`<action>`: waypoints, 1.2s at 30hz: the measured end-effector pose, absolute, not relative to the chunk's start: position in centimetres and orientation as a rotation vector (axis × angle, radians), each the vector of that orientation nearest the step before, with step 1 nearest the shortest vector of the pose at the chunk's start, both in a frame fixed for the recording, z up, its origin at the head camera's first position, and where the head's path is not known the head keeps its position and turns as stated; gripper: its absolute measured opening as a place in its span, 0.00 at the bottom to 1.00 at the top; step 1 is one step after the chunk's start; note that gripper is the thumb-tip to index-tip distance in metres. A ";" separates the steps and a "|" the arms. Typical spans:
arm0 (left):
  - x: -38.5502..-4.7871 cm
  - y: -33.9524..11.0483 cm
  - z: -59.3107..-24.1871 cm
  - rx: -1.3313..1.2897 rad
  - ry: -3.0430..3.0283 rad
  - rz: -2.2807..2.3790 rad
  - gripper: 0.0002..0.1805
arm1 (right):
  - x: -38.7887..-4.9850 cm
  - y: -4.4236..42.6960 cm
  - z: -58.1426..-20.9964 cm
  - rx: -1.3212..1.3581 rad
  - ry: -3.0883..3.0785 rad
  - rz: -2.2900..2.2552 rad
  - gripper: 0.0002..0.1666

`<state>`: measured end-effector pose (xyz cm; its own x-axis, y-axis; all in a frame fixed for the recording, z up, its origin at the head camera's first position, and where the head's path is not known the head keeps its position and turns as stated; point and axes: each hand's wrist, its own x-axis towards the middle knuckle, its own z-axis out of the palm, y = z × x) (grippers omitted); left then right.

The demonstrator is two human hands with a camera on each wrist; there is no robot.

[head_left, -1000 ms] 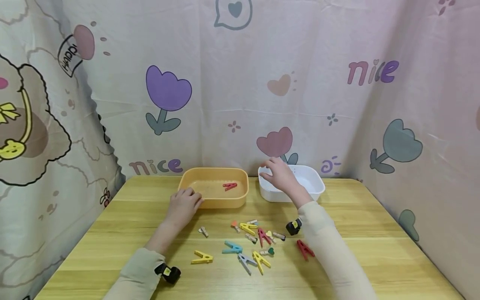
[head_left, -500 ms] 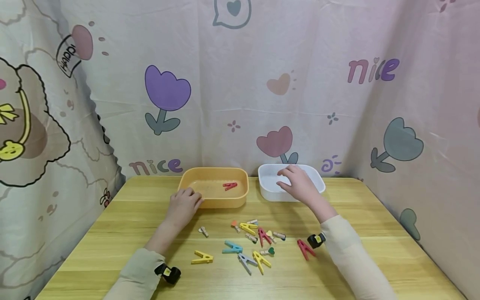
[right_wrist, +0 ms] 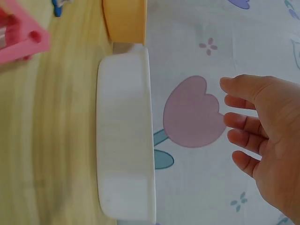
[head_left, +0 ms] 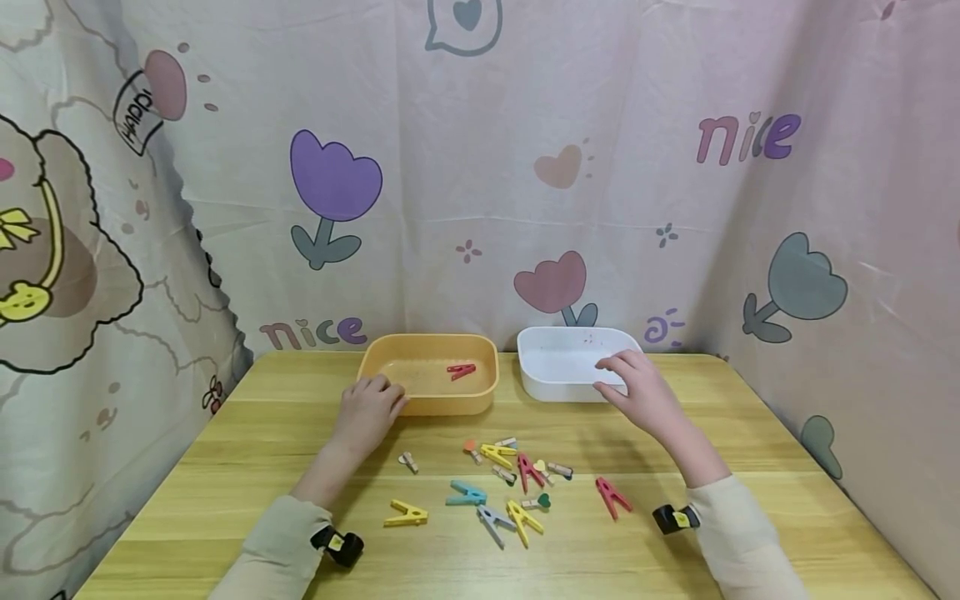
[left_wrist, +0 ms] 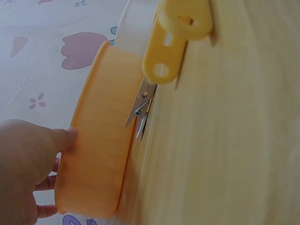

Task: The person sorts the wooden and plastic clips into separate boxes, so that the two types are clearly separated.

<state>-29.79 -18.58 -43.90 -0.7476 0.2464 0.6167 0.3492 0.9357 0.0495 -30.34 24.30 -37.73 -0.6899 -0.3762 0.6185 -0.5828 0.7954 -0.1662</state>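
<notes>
I had the left hand (head_left: 367, 410) at the near left corner of the yellow tub (head_left: 450, 407), left of centre in the head view. Its thumb (left_wrist: 68, 137) lay against the outer wall and the other fingers reached over the rim, so they were clamped on the tub's edge. My right hand (head_left: 643, 396) hovered by the right end of the white tub (head_left: 562, 392), its fingers apart, loosely bent and holding nothing; the right wrist view showed a gap between them and the tub.

The work looked barely begun to me. One red clip (head_left: 467, 369) lay in the yellow tub, the only clip I could see inside either one. The rest lay loose on the surface (head_left: 240, 467), lower middle of the frame: three yellow clips (head_left: 417, 517), a blue clip (head_left: 474, 494), a grey clip (head_left: 491, 518), two more red ones and several small wooden clips (head_left: 558, 470), some with heart-shaped ends. I judged nearly all of the gathering lay ahead.
</notes>
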 end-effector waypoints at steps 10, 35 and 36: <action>-29.9 -18.4 -43.9 -0.426 -2.453 -0.228 0.06 | -27.9 27.6 -38.9 0.638 -2.418 0.463 0.16; -29.9 -18.5 -44.0 -0.425 -2.441 -0.243 0.05 | -23.7 28.5 -41.5 0.906 -2.406 0.271 0.18; -29.9 -18.5 -44.0 -0.422 -2.444 -0.243 0.05 | -23.7 28.4 -41.6 0.918 -2.433 0.268 0.18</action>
